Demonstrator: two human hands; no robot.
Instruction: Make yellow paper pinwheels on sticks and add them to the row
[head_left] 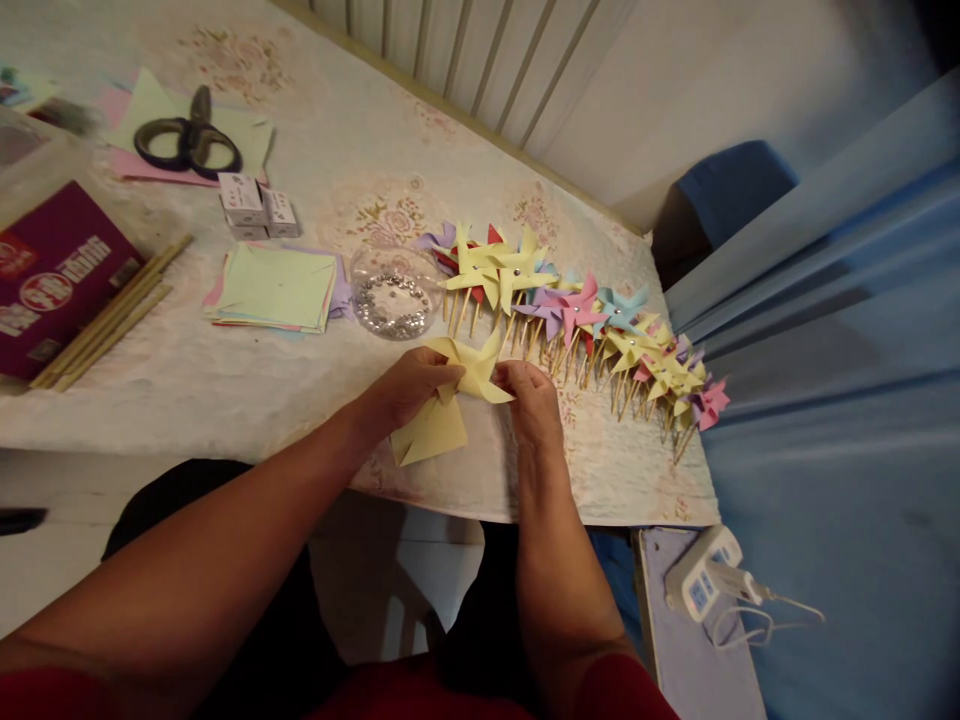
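Note:
A yellow paper pinwheel, its blades curled, is held above the near edge of the table. My left hand pinches it at the left, thumb on the paper. At its right tip, my right hand has its fingers closed on the paper's edge. Below the pinwheel lies a flat yellow paper piece, partly under it. A round clear dish of small metal fasteners sits just beyond my left hand. Finished pinwheels on sticks lie in a long row behind and to the right.
Left of the dish is a stack of coloured paper. Small boxes and black scissors lie farther back. Thin sticks rest by a purple box at the far left. A power strip is at the lower right.

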